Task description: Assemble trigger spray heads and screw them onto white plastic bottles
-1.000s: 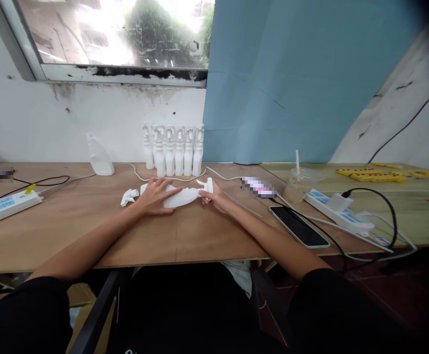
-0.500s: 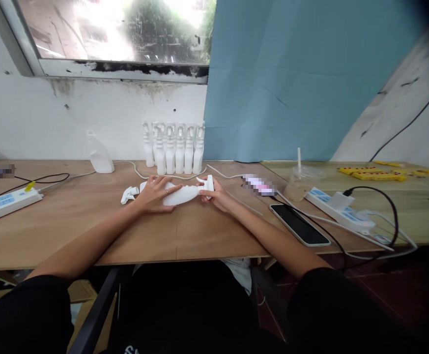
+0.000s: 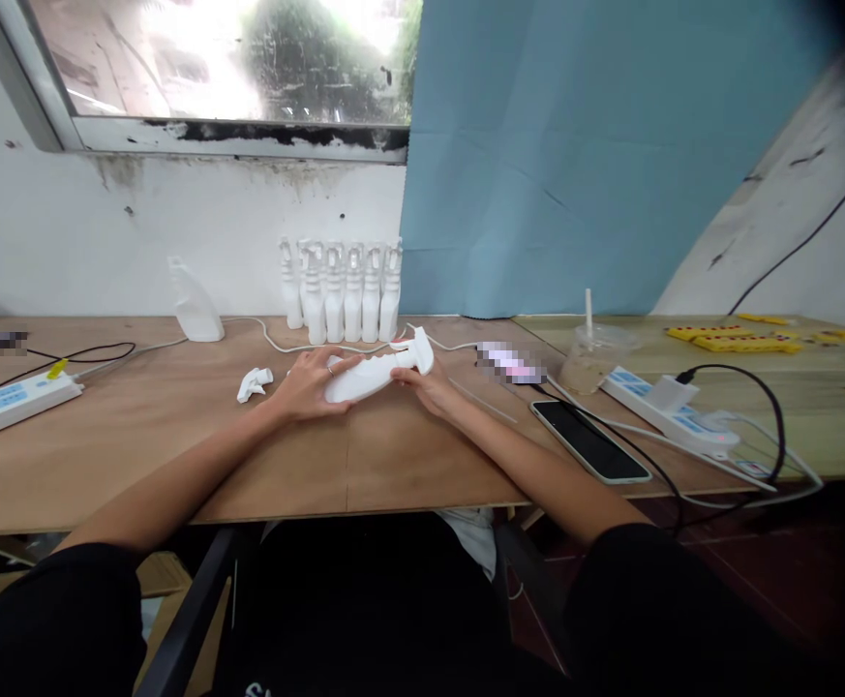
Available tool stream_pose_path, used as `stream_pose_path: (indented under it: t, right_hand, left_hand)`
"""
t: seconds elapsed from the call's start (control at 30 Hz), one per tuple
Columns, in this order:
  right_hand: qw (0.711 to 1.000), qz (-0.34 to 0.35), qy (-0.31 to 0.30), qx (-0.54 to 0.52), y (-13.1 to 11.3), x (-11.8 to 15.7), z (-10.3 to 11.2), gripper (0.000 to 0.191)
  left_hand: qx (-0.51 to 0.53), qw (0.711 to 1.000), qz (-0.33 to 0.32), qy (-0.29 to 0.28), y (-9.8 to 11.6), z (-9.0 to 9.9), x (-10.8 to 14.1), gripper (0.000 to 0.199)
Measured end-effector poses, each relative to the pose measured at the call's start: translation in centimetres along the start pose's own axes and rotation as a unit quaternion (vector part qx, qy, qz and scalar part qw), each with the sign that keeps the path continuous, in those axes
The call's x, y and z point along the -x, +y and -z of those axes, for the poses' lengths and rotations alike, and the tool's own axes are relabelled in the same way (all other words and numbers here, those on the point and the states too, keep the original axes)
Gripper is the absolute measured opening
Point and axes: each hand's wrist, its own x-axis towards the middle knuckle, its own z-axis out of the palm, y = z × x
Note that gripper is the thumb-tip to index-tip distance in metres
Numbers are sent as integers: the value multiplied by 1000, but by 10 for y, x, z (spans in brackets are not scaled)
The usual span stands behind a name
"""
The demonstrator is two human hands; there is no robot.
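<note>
A white spray bottle lies on its side across my hands, its neck pointing right and slightly up. My left hand is wrapped round the bottle's body at the base end. At the neck, my right hand pinches the white trigger sprayer, which sits against the bottle's mouth; whether it is screwed tight I cannot tell. Left of my left hand, a loose trigger sprayer rests on the wooden table.
Several white spray bottles with sprayers stand by the wall. A bottle without a sprayer stands further left. To the right are a phone, a lit phone, a plastic cup and a power strip. Another power strip lies left.
The neck end of the bottle has tilted upward and the sprayer has turned in my right hand. My left hand has shifted its hold slightly. The loose sprayer stays put.
</note>
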Motion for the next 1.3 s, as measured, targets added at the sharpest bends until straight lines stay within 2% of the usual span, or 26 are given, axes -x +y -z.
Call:
stream_pose_path:
  t: [0.4,0.6,0.77,0.87,0.97,1.03,1.13,1.2,1.3]
  right_hand:
    - [1000,0,7,2,1,-1,4,44]
    - [999,-7,-2,-54,4,-2,1,42]
    - [994,-22,-35,-96,-8,-4,10,44]
    - [993,-22,-56,-102,-16,-4,18,43]
    - [991,-42,-50,-116,-16,-6,22,37]
    - [989,-61,-41,-125,-12,-8,23,33]
    - [989,-89,-25,-114,-9,-9,23,38]
    - [988,-110,-18,-108,-8,-9,22,44]
    - [985,-129,-31,-108,-9,-8,20,45]
  left_hand:
    - [6,1000,4,7,2,0,1,74]
    - [23,999,31,-6,4,4,-1,73]
    - [139,986,75,-44,-6,19,-2,70]
    - [240,961,118,-75,-14,27,-2,63]
    - [311,933,153,-97,-22,32,-1,57]
    - [298,938,175,-42,-29,34,0,51]
    - [227,944,207,120,-48,34,5,47]
    - [210,918,241,233,-68,32,9,49]
    - [240,847,304,364,-105,26,17,49]
